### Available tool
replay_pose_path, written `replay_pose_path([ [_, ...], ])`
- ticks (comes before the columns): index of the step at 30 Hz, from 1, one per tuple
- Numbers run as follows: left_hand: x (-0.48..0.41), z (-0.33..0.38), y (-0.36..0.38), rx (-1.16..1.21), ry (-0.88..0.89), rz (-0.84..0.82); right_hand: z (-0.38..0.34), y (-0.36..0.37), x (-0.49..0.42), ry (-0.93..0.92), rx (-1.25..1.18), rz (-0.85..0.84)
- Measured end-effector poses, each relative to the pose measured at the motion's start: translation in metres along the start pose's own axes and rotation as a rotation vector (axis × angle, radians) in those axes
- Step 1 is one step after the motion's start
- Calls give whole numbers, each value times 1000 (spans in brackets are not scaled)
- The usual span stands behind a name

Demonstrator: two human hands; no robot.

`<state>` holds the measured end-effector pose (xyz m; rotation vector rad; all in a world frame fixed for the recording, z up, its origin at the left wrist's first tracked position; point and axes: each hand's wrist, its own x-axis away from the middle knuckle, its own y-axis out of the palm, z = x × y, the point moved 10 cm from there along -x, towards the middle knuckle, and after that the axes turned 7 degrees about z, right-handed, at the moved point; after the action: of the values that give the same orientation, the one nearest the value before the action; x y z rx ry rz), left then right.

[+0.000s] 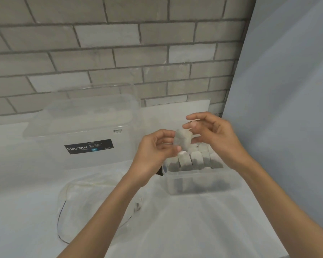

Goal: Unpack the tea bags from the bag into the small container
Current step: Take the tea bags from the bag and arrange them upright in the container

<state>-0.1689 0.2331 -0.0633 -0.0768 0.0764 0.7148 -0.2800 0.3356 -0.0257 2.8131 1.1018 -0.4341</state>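
Currently, left hand [157, 148] pinches one tea bag [183, 141] just above the small container [198, 181]. Right hand [213, 135] has its fingers curled at the tea bag's top edge; grip or mere touch, cannot tell. Container holds rows of upright tea bags [196, 159]. Clear plastic bag [93, 202] lies on the table [194, 229], left of the container.

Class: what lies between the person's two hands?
Head view: a single tea bag, gripped by the left hand, with the right hand close beside it.
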Motion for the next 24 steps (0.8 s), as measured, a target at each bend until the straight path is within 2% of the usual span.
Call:
replay_pose_path([
  [4, -4, 1, -1, -15, 14, 12, 15, 7, 5, 103, 155, -93],
  [6, -5, 2, -2, 30, 10, 22, 25, 7, 10, 182, 82, -55],
  [7, -6, 4, -3, 68, 3, 27, 32, 8, 13, 265, -56, -11],
  [10, -8, 6, -1, 120, -7, 5, 62, 23, 30, 608, -707, 111],
  [11, -8, 6, 1, 111, -5, -2, 66, 32, 36, 677, -851, 119],
  [13, -9, 6, 3, 91, 6, -1, 71, 45, 44, 739, -933, 90],
  [17, -10, 9, 6, 55, 61, 22, 77, 57, 50, 761, -888, 45],
  [19, -12, 12, 2, 24, 96, 50, 77, 54, 49, 711, -746, 26],
  [21, -15, 16, -3, -63, 144, 69, 69, 31, 39, 518, -374, 72],
  [23, -17, 21, -5, -199, 204, 79, 37, -1, 27, 210, 59, 191],
  [24, -18, 23, -5, -255, 229, 77, 19, -8, 22, 75, 194, 205],
])
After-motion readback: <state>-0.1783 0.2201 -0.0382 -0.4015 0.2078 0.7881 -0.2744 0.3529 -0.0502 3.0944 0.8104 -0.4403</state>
